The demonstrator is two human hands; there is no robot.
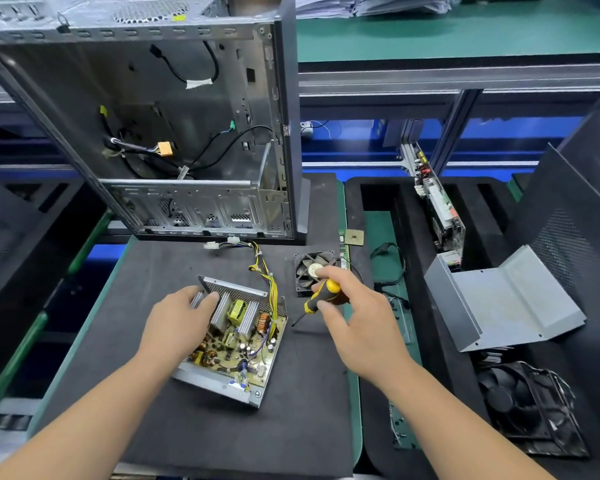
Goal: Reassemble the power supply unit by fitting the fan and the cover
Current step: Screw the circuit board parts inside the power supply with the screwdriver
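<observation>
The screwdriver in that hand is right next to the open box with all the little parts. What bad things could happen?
1. The right hand holds the screwdriver with its tip close to the open power supply; a slip might scratch the bare circuit board.
2. The loose yellow wires lie along the box's edge, so the grey cover could pinch them when fitted.
3. The small fan lies just behind that hand and could get knocked.

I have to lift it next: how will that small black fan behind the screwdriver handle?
The fan is probably light and stiff, given its square plastic frame. Lying flat, it should not roll. Its thin cable may trail or snag.
</observation>
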